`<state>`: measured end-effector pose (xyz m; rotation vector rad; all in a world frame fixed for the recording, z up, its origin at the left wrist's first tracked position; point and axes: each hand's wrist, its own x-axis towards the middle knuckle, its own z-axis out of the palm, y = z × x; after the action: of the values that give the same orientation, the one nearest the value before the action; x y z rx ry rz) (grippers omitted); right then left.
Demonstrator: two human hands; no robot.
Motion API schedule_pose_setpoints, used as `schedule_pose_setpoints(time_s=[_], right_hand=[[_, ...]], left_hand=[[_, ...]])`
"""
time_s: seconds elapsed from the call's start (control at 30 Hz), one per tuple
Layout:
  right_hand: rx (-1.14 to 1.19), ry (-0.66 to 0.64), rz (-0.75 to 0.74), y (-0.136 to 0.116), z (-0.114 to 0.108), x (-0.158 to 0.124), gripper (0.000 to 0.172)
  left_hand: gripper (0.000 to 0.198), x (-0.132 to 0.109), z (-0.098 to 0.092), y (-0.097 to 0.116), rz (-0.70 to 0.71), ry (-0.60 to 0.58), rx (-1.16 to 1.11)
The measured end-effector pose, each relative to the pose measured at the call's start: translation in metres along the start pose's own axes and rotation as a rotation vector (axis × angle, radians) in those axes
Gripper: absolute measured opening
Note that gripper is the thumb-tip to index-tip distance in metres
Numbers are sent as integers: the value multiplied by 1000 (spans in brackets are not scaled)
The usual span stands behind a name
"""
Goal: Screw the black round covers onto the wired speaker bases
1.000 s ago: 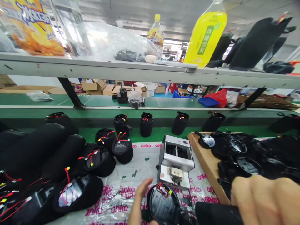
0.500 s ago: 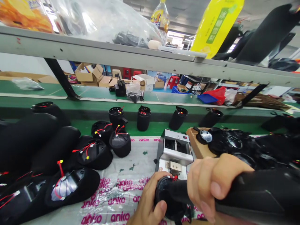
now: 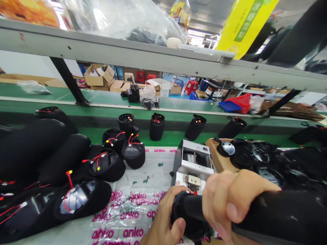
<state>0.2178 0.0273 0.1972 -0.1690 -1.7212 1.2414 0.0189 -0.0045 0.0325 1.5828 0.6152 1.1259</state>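
Black round casing sits at the near side of the worktop, right of its middle, gripped in the left hand: fingers curl over its far rim and the thumb presses its near side. Whether its underside touches the worktop cannot be told. Red wire shows at the casing's far edge. The right hand is wrapped tightly around a long black cylindrical tool, which lies nearly level; its narrower front end reaches over the casing's mouth, and the contact itself is hidden.

Just beyond the casing stands a silver metal bench machine, close to the worktop's far edge. To its right, a cardboard tray holds a heap of black speaker-like parts. Toward the worktop's left edge lie black fabric-covered housings, several with red leads and yellow connectors sticking up. Clear plastic film printed "anko" in pink covers the worktop. Past its far edge, black cylindrical housings stand spaced out along a green conveyor belt. Above runs a grey shelf, bearing a clear plastic bag and a yellow drink bottle.
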Motion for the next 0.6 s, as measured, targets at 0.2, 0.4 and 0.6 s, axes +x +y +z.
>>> schedule_pose_setpoints(time_s=[0.2,0.4,0.6], right_hand=[[-51,57,25,2,3,3,26],[106,-159,217,6,0,15,35],[175,-51,408,8,-4,27,35]], left_hand=[[70,0,2,-12,60,-5,-21],[66,0,5,-15,-29,-2,23],[72,5,5,-16,-114,10,-4]])
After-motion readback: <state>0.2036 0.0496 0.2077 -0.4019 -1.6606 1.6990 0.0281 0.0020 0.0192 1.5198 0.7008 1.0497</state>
